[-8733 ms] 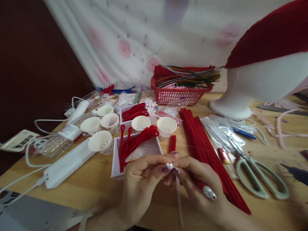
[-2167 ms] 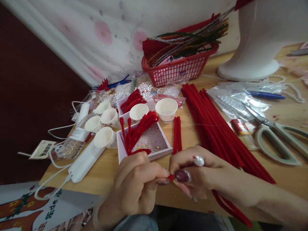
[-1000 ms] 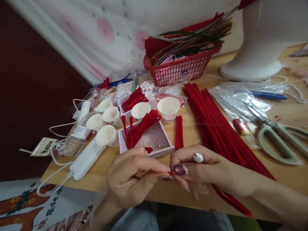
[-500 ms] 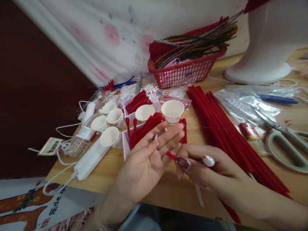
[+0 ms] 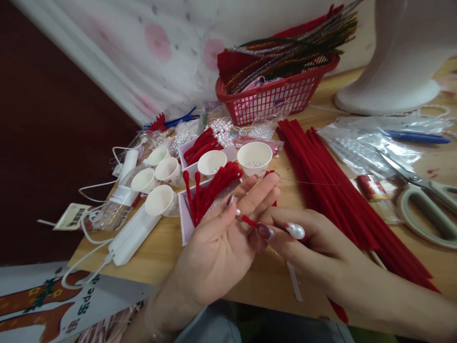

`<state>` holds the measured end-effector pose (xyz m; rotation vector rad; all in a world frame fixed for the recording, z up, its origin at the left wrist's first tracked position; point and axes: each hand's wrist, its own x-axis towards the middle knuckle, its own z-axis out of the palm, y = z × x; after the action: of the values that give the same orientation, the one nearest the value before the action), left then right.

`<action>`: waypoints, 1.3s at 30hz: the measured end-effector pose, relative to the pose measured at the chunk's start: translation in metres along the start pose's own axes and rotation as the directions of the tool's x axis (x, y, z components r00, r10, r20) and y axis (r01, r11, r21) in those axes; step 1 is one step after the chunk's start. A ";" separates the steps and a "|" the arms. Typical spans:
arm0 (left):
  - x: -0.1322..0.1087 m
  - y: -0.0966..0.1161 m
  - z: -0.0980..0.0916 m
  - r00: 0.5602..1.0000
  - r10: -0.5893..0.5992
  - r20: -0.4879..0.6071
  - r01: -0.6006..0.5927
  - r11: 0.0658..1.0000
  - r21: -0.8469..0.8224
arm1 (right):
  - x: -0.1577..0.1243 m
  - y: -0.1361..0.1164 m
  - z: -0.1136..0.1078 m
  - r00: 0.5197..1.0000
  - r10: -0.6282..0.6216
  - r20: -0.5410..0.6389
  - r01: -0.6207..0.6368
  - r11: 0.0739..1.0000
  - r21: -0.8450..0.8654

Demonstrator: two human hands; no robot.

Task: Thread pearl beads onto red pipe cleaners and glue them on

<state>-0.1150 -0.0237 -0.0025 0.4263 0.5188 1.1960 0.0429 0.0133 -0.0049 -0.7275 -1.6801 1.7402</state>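
Note:
My left hand is turned palm up, with its fingers stretched out. A small white pearl bead sits between its thumb and fingers. Close against that palm, my right hand pinches a short red pipe cleaner between thumb and forefinger. One end of the pipe cleaner points at the small bead. A larger oval pearl shows behind the right thumb, with red at both of its ends. The right hand's other fingertips are hidden. Behind my left hand, looped red pipe cleaners fill a lilac box.
Paper cups stand left and behind, one with pearls. A power strip lies at left. Long red pipe cleaners lie at right beside scissors. A red basket and a white stand are at the back.
My right hand has shifted slightly left with the red pipe cleaner, its tip now nearer the left thumb. The small pearl bead at the left thumb shows more clearly. The view has shifted slightly.

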 end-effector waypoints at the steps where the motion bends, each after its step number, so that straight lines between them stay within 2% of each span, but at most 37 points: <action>1: 0.000 0.000 0.000 1.000 0.000 -0.005 0.000 1.000 0.005 | 0.000 0.000 0.000 1.000 0.002 0.001 -0.002 1.000 0.002; 9: 0.002 -0.003 0.002 1.000 0.006 -0.026 -0.005 0.999 0.045 | 0.000 0.003 0.002 1.000 -0.012 0.021 0.011 1.000 0.013; 15: 0.002 -0.003 0.002 0.998 -0.024 -0.063 0.028 0.997 0.065 | -0.002 0.004 0.002 1.000 -0.005 -0.022 0.005 1.000 0.027; 23: 0.002 -0.005 0.002 0.997 0.033 -0.073 -0.023 0.992 0.126 | 0.001 0.007 0.002 0.995 -0.009 -0.100 0.010 1.000 0.004; 27: 0.002 -0.005 0.002 0.996 0.046 -0.077 -0.036 0.991 0.129 | 0.000 0.005 0.001 0.997 -0.015 -0.071 0.014 1.000 -0.015; 32: 0.001 -0.006 0.001 0.997 0.078 -0.018 -0.076 0.990 0.115 | -0.001 0.003 0.002 1.000 -0.017 -0.020 0.017 1.000 -0.018; 39: 0.002 -0.011 0.005 0.993 0.111 -0.049 -0.105 0.988 0.110 | 0.000 0.002 0.000 0.997 -0.079 -0.023 0.078 0.996 -0.053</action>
<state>-0.1031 -0.0256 -0.0053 0.5200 0.6152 1.2909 0.0427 0.0129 -0.0073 -0.6942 -1.7199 1.6324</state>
